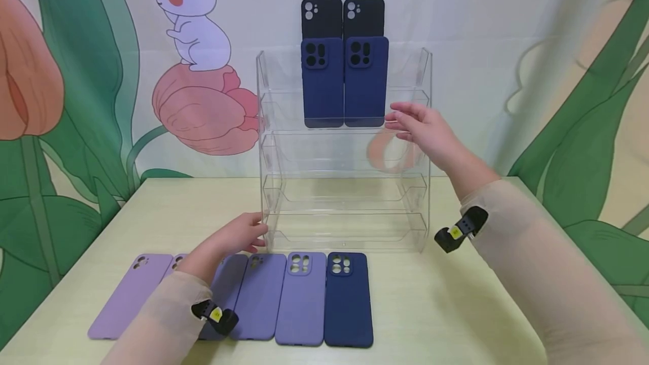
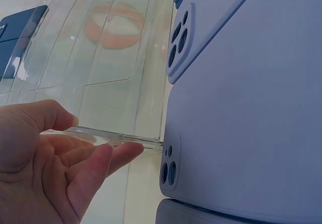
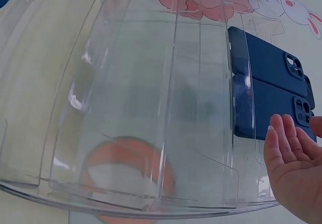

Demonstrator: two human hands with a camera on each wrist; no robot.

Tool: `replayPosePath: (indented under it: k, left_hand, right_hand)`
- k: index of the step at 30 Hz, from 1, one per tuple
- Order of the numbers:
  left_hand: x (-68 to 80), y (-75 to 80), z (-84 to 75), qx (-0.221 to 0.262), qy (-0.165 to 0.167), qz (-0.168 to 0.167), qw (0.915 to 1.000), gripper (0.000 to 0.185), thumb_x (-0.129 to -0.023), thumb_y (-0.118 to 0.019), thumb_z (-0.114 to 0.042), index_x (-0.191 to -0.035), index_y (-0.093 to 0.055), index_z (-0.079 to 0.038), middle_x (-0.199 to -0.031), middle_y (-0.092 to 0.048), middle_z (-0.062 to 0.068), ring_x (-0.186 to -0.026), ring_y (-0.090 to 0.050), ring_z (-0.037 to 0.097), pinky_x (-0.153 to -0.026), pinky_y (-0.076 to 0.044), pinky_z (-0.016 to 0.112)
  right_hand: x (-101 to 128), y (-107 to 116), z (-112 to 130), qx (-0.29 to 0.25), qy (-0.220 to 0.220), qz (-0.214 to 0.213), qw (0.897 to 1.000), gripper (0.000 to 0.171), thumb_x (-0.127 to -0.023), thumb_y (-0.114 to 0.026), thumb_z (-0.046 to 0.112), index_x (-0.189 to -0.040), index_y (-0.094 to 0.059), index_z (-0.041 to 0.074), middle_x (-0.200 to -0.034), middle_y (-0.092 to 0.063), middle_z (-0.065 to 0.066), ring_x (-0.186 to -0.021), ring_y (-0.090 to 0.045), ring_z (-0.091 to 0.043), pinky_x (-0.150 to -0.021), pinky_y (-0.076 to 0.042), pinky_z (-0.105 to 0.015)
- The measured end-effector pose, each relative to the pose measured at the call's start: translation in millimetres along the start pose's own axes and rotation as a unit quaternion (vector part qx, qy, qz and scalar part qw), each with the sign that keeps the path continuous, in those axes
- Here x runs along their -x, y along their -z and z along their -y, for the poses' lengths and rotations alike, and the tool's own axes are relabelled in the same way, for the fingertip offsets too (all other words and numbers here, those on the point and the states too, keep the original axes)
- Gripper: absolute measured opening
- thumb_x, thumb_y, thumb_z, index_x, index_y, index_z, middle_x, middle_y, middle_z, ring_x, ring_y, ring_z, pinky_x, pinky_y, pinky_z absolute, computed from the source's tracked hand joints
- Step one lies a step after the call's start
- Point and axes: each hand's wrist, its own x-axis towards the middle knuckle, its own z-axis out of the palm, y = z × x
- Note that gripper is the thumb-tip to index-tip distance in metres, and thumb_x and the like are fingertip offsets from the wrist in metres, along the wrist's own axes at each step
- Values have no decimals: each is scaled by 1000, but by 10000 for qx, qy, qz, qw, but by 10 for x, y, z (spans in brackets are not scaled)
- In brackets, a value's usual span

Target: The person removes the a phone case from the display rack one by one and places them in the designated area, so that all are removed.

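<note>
A clear tiered acrylic rack [image 1: 345,185] [image 3: 151,108] stands mid-table. Its top tier holds two black phone cases [image 1: 321,16], the tier below two navy cases [image 1: 345,80] [image 3: 271,78]. My right hand [image 1: 398,123] [image 3: 294,168] hovers open just right of the navy cases, fingers straight, holding nothing. My left hand [image 1: 258,228] [image 2: 105,136] is at the rack's lower left corner; the wrist view shows the rack's [image 2: 115,83] thin edge pinched between thumb and fingers. Before the rack lie a lilac case [image 1: 129,294], several lavender cases [image 1: 301,297] [image 2: 251,108] and one navy case [image 1: 349,297].
My left forearm [image 1: 167,320] lies across the row and hides part of two cases. The pale green table [image 1: 456,308] ends at its near edge just below the row. A printed backdrop with a rabbit [image 1: 195,16] hangs behind the rack.
</note>
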Motion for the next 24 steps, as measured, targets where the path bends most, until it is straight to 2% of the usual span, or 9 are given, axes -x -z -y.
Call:
replayPosePath:
  k: [13, 18, 24]
  left_hand:
    - [27, 6, -21, 5, -67, 60, 10000, 46, -95, -37, -10, -137, -35, 10, -129, -48, 28, -104, -60, 34, -74, -53, 38]
    - [23, 9, -22, 19, -38, 60, 10000, 46, -95, -37, -10, -137, -35, 10, -129, -49, 28, -104, -60, 34, -74, -53, 38]
    - [11, 6, -6, 74, 42, 19, 10000, 46, -94, -37, -10, -136, -37, 9, -127, -51, 26, -102, -60, 33, -74, -53, 38]
  right_hand:
    - [-108, -5, 84, -346, 152, -290, 9989, 53, -100, -41, 17, -146, -20, 0, -143, -35, -19, -128, -40, -28, -101, -37, -38]
    - [-155, -33, 111, -259, 190, -450, 9985, 59, -99, -42, 18, -148, -12, 1, -148, -27, -16, -132, -35, -26, -101, -37, -37]
    - [-244, -91, 138, -74, 151, -514, 9985, 62, -98, -45, 18, -149, -12, 4, -150, -25, -14, -132, -35, -26, -101, -37, -35]
